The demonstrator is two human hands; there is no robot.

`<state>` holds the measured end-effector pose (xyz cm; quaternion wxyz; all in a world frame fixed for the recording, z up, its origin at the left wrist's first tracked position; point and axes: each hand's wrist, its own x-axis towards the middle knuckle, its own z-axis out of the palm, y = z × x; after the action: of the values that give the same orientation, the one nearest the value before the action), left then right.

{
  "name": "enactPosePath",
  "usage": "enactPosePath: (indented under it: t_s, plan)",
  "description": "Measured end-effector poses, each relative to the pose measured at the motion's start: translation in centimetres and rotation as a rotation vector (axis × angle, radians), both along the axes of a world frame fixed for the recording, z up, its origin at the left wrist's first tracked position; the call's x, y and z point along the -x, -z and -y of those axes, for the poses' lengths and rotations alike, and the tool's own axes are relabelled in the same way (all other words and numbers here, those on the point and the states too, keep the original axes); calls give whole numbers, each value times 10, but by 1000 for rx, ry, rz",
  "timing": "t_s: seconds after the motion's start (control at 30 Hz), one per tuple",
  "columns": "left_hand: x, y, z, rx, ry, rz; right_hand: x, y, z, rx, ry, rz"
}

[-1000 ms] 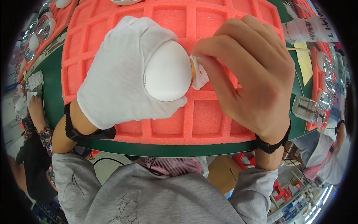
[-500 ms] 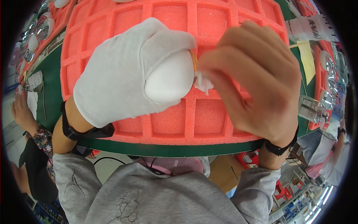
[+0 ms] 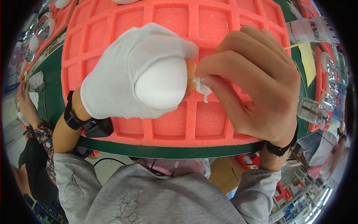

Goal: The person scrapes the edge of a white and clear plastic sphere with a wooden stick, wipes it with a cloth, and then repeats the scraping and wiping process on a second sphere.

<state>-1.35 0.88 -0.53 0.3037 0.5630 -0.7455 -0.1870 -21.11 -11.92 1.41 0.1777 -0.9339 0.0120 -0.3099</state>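
My left hand [image 3: 108, 76], in a white glove, is wrapped round a smooth white dome-shaped piece [image 3: 162, 84] above a pink foam tray [image 3: 190, 138]. An amber, translucent-looking edge [image 3: 190, 78] shows on the dome's right side. My right hand [image 3: 261, 84] is bare, with thumb and forefinger pinched on a small crumpled white scrap [image 3: 203, 89] beside that edge. Whether the scrap is cloth, tissue or film I cannot make out. Its hanging end is close to the amber edge; whether they touch is hard to see.
The foam tray has rows of square pockets and lies on a green table [image 3: 179, 151]. At the right stand a clear glass jar [image 3: 311, 111], a yellow paper [image 3: 307, 61] and a printed plastic wrap [image 3: 312, 29]. Another person's hand [image 3: 27, 102] is at the left.
My left hand has shifted slightly left with the dome, baring more of its amber edge. My right hand, blurred before, is now sharp and still pinches the scrap.
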Motion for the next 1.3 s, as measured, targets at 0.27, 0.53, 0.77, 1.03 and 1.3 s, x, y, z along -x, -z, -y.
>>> enactPosePath:
  t_s: [0.27, 0.53, 0.77, 1.03, 1.3]
  plan:
    - [-5, 10, 6, -20, 160, -298, 4, -4, 6, -51, -77, -21]
    - [-7, 7, 8, -37, 201, -325, 2, -14, 2, 37, -43, -90]
    - [-5, 10, 8, -178, 151, -409, -2, -27, -8, 226, 12, -144]
    - [-5, 10, 8, -128, 185, -381, -4, -36, -15, 316, 62, -173]
    - [-6, 11, 7, -203, 159, -452, -6, -23, -12, 146, 69, -175]
